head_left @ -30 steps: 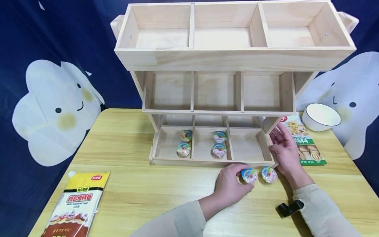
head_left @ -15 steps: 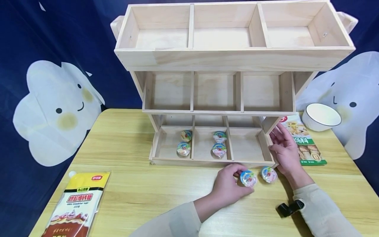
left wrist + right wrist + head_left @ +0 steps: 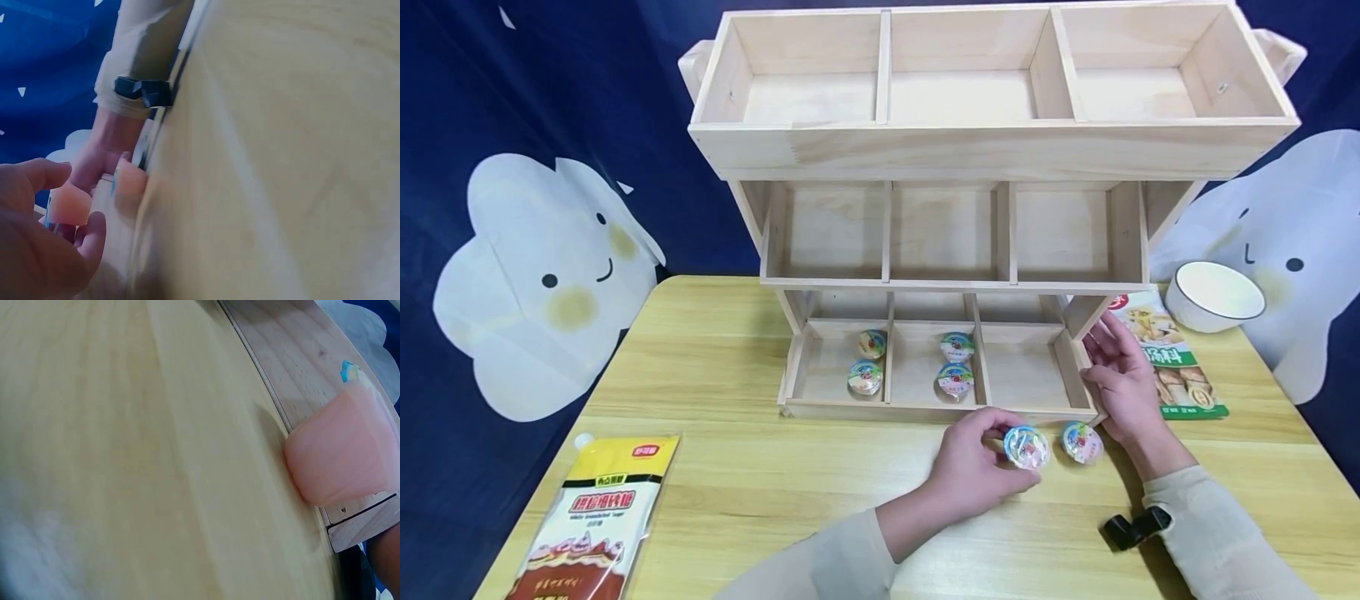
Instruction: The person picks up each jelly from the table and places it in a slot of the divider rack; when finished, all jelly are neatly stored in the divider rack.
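Note:
My left hand (image 3: 973, 471) pinches a jelly cup (image 3: 1027, 447) between thumb and fingers, just in front of the shelf's bottom tray (image 3: 880, 412). In the left wrist view the held jelly cup (image 3: 70, 205) shows its pink side. A second jelly cup (image 3: 1082, 442) stands on the table to its right, by the tray's front corner; it looms large in the right wrist view (image 3: 340, 447). Against the right side of the tray rests my right hand (image 3: 1123, 379), fingers loosely bent, holding nothing visible. Two jelly cups (image 3: 865, 377) lie in the tray's left compartment, two more (image 3: 956, 379) in the middle one.
The three-tier wooden shelf (image 3: 992, 150) rises behind the hands, its upper tiers jutting over the table. A sugar bag (image 3: 597, 517) lies at the left. Behind my right hand are a green food packet (image 3: 1183, 367) and a white bowl (image 3: 1213, 296).
My left hand has drawn slightly left, and the jelly cup in it has shifted left and tipped its lid more toward the camera. My right hand has stayed in place.

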The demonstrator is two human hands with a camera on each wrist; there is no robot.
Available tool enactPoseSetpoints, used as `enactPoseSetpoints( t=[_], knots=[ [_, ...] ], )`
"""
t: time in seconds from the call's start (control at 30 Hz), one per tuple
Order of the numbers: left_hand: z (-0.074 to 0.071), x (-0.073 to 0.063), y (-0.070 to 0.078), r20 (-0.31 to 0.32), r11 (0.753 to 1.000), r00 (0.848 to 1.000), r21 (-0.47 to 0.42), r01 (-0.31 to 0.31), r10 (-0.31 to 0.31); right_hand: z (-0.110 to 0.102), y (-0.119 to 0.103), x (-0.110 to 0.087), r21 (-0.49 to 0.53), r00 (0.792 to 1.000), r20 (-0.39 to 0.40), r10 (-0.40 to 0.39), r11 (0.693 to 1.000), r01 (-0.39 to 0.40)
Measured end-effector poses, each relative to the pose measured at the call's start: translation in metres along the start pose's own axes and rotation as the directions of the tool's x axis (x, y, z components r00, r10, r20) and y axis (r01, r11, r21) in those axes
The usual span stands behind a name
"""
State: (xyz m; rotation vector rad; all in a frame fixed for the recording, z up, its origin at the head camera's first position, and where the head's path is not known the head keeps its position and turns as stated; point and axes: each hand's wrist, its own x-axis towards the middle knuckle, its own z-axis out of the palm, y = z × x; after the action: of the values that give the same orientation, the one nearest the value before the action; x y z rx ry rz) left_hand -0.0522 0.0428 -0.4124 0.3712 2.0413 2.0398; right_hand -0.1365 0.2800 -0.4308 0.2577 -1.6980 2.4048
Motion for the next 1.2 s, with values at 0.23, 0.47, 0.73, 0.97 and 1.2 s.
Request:
enactPoseSetpoints(
  t=[0.23,0.47,0.73,0.97,1.2],
  knots=[
    [-0.005,0.006,0.013,0.032,0.982,0.999,-0.190,0.010,-0.004,0.000,-0.001,0.000,-0.001,1.000,-0.004,0.010,1.000,-0.010],
    [-0.008,0.013,0.018,0.029,0.977,1.000,-0.211,0.005,0.002,-0.001,-0.002,0.000,-0.011,1.000,-0.009,0.017,1.000,-0.017],
    [-0.008,0.027,0.021,0.011,0.973,1.000,-0.229,-0.001,0.003,0.000,-0.002,0.000,-0.010,1.000,-0.012,0.012,1.000,-0.012],
    [-0.005,0.039,0.024,-0.019,0.961,0.999,-0.277,0.023,-0.030,-0.001,0.000,0.001,0.008,1.000,0.000,-0.016,1.000,0.016],
    [0.001,0.054,0.022,-0.054,0.965,0.998,-0.261,0.010,-0.025,-0.001,0.002,0.002,0.015,1.000,-0.004,-0.013,1.000,0.013]
  ],
)
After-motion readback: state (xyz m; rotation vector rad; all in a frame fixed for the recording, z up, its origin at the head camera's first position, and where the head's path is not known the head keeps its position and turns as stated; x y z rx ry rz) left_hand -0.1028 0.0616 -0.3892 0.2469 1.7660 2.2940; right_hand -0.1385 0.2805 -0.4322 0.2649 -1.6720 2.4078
